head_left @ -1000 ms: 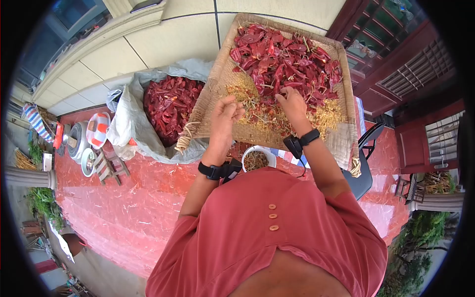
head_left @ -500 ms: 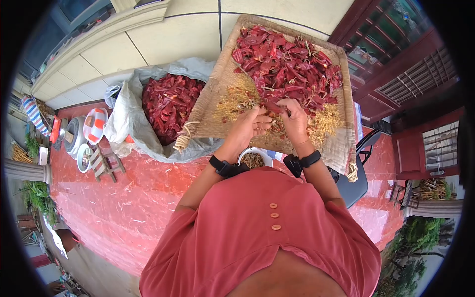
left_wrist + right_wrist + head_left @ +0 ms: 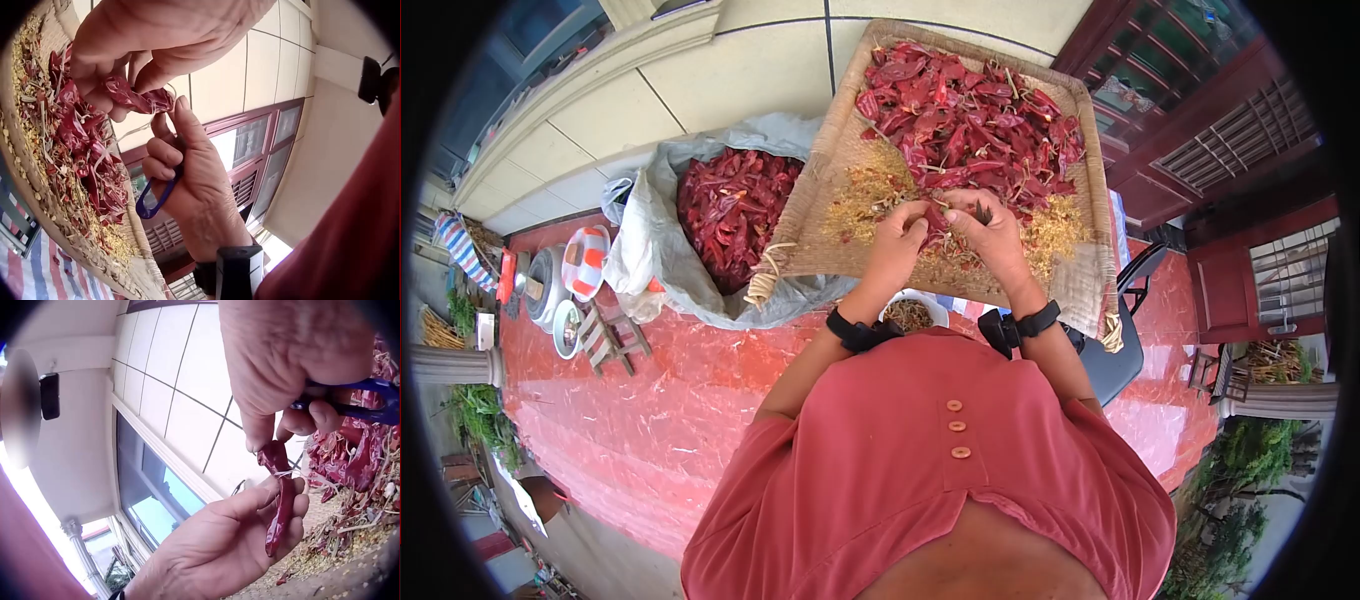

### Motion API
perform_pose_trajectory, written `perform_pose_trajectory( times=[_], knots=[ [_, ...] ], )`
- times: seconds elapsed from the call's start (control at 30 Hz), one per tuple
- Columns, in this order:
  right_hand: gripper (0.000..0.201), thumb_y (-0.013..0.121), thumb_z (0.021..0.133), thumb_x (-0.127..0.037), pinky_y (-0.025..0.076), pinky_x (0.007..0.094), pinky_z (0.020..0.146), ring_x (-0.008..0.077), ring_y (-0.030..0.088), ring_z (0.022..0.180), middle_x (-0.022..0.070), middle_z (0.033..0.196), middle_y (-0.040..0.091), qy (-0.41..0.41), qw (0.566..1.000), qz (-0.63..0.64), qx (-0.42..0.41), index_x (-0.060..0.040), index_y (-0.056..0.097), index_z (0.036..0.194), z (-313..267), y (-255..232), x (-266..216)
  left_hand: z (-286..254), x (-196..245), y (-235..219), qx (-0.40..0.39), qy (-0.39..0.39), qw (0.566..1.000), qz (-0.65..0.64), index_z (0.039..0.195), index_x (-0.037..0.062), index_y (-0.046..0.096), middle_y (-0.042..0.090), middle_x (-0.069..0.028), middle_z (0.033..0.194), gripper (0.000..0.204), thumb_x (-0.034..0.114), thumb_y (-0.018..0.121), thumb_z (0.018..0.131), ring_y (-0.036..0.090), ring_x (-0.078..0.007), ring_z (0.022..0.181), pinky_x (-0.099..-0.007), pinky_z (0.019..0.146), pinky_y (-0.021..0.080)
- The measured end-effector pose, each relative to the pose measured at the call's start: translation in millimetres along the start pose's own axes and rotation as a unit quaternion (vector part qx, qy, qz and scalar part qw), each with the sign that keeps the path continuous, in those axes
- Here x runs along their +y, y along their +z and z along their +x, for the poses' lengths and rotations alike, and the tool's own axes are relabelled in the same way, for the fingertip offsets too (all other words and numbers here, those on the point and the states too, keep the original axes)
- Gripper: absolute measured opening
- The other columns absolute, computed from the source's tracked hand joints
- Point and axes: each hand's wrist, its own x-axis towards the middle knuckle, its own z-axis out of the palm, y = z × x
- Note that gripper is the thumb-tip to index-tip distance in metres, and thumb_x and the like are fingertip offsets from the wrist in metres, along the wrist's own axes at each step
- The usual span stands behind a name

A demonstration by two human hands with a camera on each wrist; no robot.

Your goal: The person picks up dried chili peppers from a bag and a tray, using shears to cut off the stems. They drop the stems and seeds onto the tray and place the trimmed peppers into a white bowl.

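Note:
My left hand (image 3: pixel 893 248) holds a wrinkled dried red chili pepper (image 3: pixel 283 509) along its length, with thumb and fingers around it. My right hand (image 3: pixel 1000 240) keeps blue-handled scissors (image 3: pixel 369 413) hooked in its curled fingers. Its thumb and index fingertip pinch the upper end of the same pepper, where pale stem strands show. Both hands are close together over the near part of a woven tray (image 3: pixel 1090 285). Beyond them on the tray lies a heap of dried red chili peppers (image 3: pixel 970 110), with yellow seeds (image 3: pixel 1062 228) and stem bits scattered nearer.
Left of the tray stands a pale sack (image 3: pixel 643 235) filled with red chili peppers (image 3: pixel 735 205). Below the tray's near edge is a white bucket (image 3: pixel 941 312) with brownish scraps. A dark chair (image 3: pixel 1122 365) stands at the right, and a small wooden stool (image 3: pixel 612 340) at the left.
My left hand went from hovering at the left to the seeds, then across to meet the right hand. The right hand came back from the heap with the pepper, now gripped by both hands.

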Motion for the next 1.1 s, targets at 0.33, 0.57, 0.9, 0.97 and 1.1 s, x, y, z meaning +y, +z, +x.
perform_pose_trajectory(
  times=[0.33,0.57,0.9,0.97,1.1],
  knots=[
    [0.008,0.069,0.084,-0.002,0.042,0.0233,0.064,0.0065,0.050,0.071,-0.0009,0.083,0.060,-0.181,0.962,-0.136,0.150,-0.0033,0.067,0.091,18,-7,25,-3,10,-31,0.175,0.175,0.904,0.347,0.128,0.0062,0.050,0.053,-0.0182,0.118,0.053,0.006,0.066,0.077,0.047,-0.0374,0.112,-0.0461,0.099,0.036],
    [0.007,0.068,0.084,0.000,0.043,0.0224,0.066,0.0077,0.052,0.073,0.0000,0.088,0.061,-0.129,0.986,-0.056,0.087,-0.0049,0.065,0.089,0,9,11,-6,55,-1,0.037,0.227,0.912,0.339,0.133,0.0042,0.046,0.056,-0.0192,0.120,0.059,0.013,0.071,0.080,0.052,-0.0341,0.112,-0.0397,0.097,0.041],
    [0.007,0.062,0.089,-0.002,0.049,0.0277,0.056,0.0133,0.060,0.065,0.0044,0.087,0.059,-0.281,0.916,-0.282,0.039,-0.0060,0.060,0.094,-22,12,-4,-4,26,10,-0.100,0.046,0.982,0.155,0.094,-0.0006,0.060,0.066,-0.0125,0.074,0.012,0.011,0.060,0.091,0.063,-0.0211,0.065,-0.0320,0.062,0.048],
    [0.004,0.060,0.091,-0.004,0.046,0.0261,0.051,0.0108,0.057,0.058,0.0028,0.080,0.057,-0.165,0.973,-0.161,0.013,-0.0057,0.058,0.094,-25,14,-5,-8,32,9,-0.134,0.028,0.982,0.130,0.089,0.0005,0.060,0.064,-0.0104,0.068,0.015,0.014,0.057,0.093,0.062,-0.0200,0.062,-0.0324,0.059,0.047],
    [0.007,0.058,0.095,-0.011,0.037,0.0231,0.045,0.0059,0.047,0.052,-0.0008,0.070,0.053,-0.007,0.998,0.026,-0.058,-0.0060,0.054,0.093,-22,3,4,-13,28,1,-0.170,0.037,0.967,0.188,0.086,0.0030,0.060,0.063,-0.0072,0.063,0.022,0.021,0.054,0.097,0.061,-0.0176,0.057,-0.0325,0.055,0.046]
  ],
)
